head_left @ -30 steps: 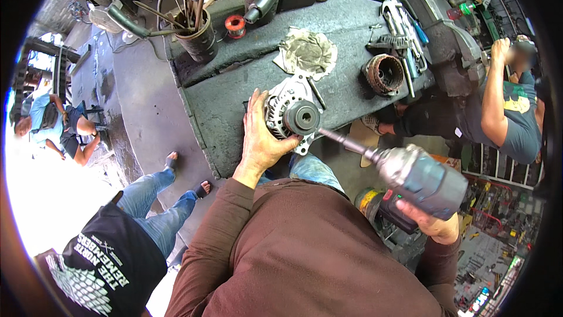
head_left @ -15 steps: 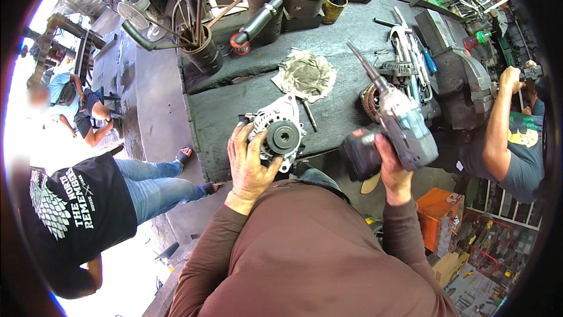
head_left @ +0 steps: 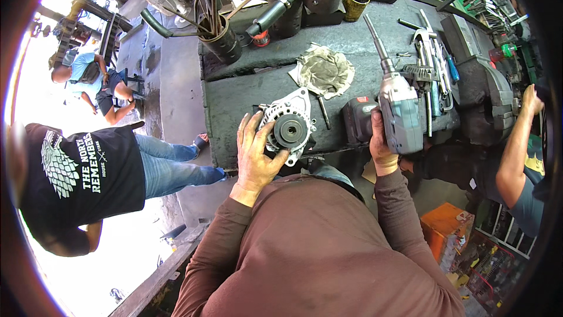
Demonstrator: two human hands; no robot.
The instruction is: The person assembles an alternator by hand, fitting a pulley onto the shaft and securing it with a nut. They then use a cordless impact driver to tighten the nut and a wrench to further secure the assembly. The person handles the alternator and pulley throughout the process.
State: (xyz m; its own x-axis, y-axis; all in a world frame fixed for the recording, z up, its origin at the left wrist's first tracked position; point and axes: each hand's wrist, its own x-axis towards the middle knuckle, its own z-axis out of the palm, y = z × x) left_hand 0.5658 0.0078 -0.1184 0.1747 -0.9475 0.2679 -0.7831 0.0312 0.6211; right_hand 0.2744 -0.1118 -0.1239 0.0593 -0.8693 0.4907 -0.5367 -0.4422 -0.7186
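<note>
Near the front edge of the bench, a silver alternator (head_left: 300, 105) sits with its dark round pulley (head_left: 291, 132) facing up. My left hand (head_left: 256, 152) curls around its left side, thumb by the pulley. My right hand (head_left: 382, 143) grips the handle of a grey cordless impact wrench (head_left: 402, 115), whose long extension points away from me over the bench. Its black battery (head_left: 359, 119) lies to the left of the grip. Just beyond the alternator are a crumpled, stained rag (head_left: 322, 71) and a thin metal rod (head_left: 325, 112).
Wrenches (head_left: 437, 62) and a dark bench vise (head_left: 478, 91) occupy the right side. A can of long bars (head_left: 223, 41) and dark pots (head_left: 284, 0) line the back. One person in black (head_left: 97, 182) stands left, another sits beyond; a co-worker's arm (head_left: 519, 141) reaches in from the right.
The view has shifted. My right hand has carried the impact wrench farther over the bench, and its extension points more directly away from me. My left hand stays on the alternator.
</note>
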